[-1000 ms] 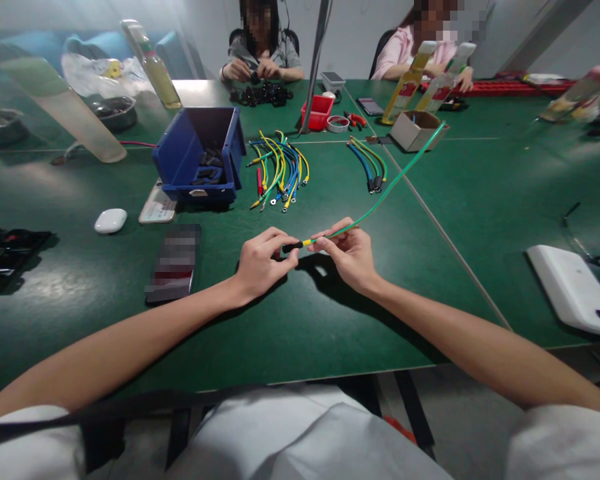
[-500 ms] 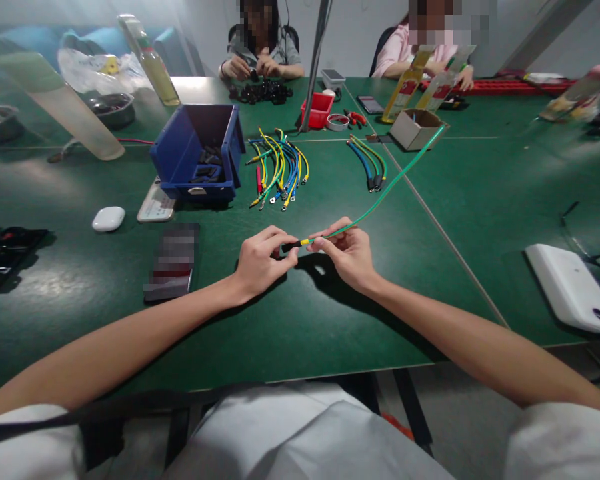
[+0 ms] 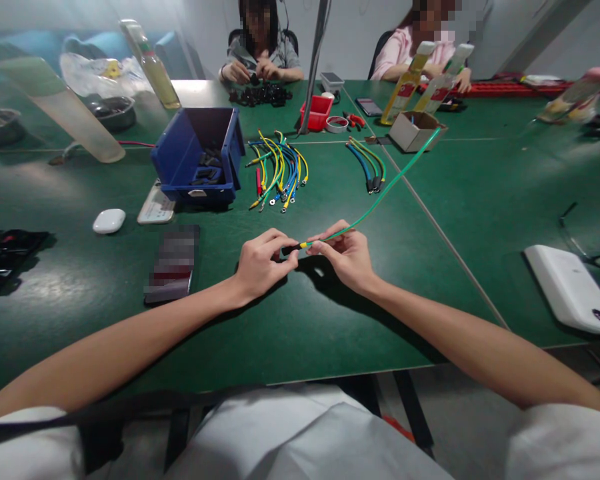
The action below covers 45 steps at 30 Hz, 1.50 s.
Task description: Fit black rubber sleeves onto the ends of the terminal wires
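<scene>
My left hand [image 3: 266, 262] pinches a small black sleeve [image 3: 291, 249] between thumb and fingertips. Out of its right end comes a green wire [image 3: 375, 201] with a yellow band beside the sleeve. My right hand [image 3: 347, 257] grips that wire close to the band, and its free end arcs up and away to the right. Beyond my hands lies a loose pile of yellow, green and blue wires [image 3: 283, 167] with ring terminals. A smaller bundle of wires [image 3: 367, 163] with black sleeves on their near ends lies right of it.
A blue bin [image 3: 197, 190] with black pieces stands back left. Nearer are a dark phone [image 3: 173, 263] and a white case [image 3: 109, 221]. A small cardboard box [image 3: 414, 133] and red tray [image 3: 319, 112] stand farther back; a white device [image 3: 573, 287] lies right. Two people sit opposite.
Less of the yellow band shows beside the black sleeve, which has come farther over it. Both hands stay in nearly the same place.
</scene>
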Tool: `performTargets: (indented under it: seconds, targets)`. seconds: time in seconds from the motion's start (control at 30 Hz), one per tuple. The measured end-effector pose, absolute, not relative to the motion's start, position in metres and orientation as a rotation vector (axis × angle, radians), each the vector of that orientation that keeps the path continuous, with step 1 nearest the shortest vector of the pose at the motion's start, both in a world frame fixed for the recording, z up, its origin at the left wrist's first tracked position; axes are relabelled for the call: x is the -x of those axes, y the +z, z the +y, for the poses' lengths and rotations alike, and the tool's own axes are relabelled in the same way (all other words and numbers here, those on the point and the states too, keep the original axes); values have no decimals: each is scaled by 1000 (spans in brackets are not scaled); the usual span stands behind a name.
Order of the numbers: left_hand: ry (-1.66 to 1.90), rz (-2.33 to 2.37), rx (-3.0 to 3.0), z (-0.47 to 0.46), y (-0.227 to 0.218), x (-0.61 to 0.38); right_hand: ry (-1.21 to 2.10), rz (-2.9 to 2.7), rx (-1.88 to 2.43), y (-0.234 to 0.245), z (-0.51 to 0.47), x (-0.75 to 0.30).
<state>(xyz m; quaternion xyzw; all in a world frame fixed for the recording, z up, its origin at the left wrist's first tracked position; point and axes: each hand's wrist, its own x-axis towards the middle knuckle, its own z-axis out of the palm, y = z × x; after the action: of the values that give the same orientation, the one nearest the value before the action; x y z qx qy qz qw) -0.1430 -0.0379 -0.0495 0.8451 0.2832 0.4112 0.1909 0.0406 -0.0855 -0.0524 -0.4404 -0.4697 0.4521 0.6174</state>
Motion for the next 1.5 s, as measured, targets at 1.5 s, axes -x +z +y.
performTargets:
  seconds: [1.5]
  targets:
    - [1162,683,-2340,-39,-48,142,1160,-1072,1081,-49,-89,-39]
